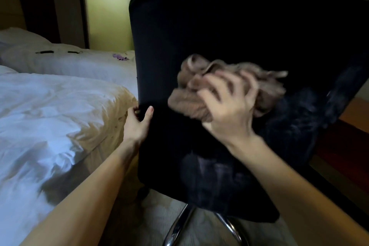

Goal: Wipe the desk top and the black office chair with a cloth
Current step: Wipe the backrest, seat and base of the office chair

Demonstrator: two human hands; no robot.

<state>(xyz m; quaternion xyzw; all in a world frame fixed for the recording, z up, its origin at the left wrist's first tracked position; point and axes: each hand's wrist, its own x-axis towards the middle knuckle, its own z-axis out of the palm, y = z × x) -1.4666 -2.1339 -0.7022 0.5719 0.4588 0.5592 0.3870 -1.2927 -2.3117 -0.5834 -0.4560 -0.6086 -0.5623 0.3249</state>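
Observation:
The black office chair (229, 26) fills the middle of the view, its backrest facing me. My right hand (229, 110) holds a crumpled beige cloth (191, 102) against the back of the backrest, fingers curled into the fabric; hand and cloth are blurred. My left hand (137, 124) grips the left edge of the backrest, thumb on the near face and fingers wrapped behind the edge. The desk top is a brown surface (351, 112) showing past the chair's right side.
A bed with a white duvet (50, 116) and pillows (24, 46) lies close on the left, almost touching the chair. The chair's chrome base legs (177, 223) spread over a pale floor below. A wall and dark door frame stand behind.

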